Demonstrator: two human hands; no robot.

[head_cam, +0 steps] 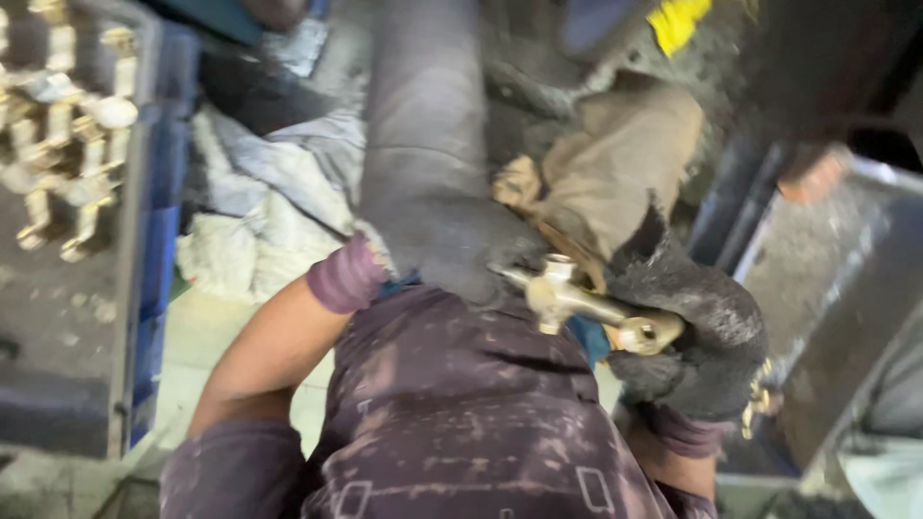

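At frame centre, just right of the middle, a brass tap fitting with a cross-shaped body and a round open end [577, 303] is held level, pressed against a wide grey, dust-caked belt or wheel surface [423, 173] that runs up the picture.

Right hand [687, 336]: clad in a thick, blackened fabric glove; its fingers are closed around the fitting's round-ended stem, so that only the body and one end are shown.

Left hand [404, 259]: mostly hidden behind the grey surface; a purple knitted cuff [346, 274] is seen at the wrist, and the state of its fingers cannot be told.

Progress, as judged: the brass is seen dull and matt where it meets the grey surface, so the piece is taken to be mid-working rather than finished; how much of it has been treated cannot be read through the blur.

Surroundings: a stained purple garment [452, 413] fills the lower foreground. A crumpled tan cloth [615, 159] lies beyond the fitting. White rags [250, 221] are heaped at left. A dark tray holding many similar brass fittings [67, 125] is set at far left, well apart. A yellow scrap [678, 19] is noted at top.
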